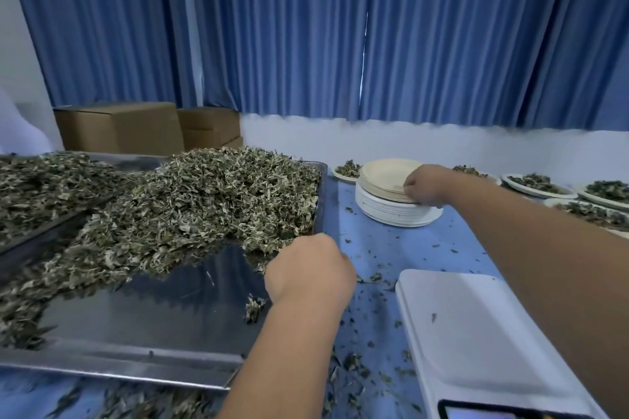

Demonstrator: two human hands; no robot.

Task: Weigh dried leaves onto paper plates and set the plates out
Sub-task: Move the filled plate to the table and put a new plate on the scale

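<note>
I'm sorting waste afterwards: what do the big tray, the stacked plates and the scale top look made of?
The tray looks like polished stainless steel: its bare floor mirrors the blue curtain. The stacked plates look like matte paper pulp, beige above, white below. The scale top seems smooth white plastic, possibly painted metal.

Two metal trays [136, 323], left half. One scale [476, 326], lower right. One stack of empty plates [391, 206], centre right. Five filled plates [536, 182] visible, mid right. Two cardboard boxes [119, 127], upper left.
</note>
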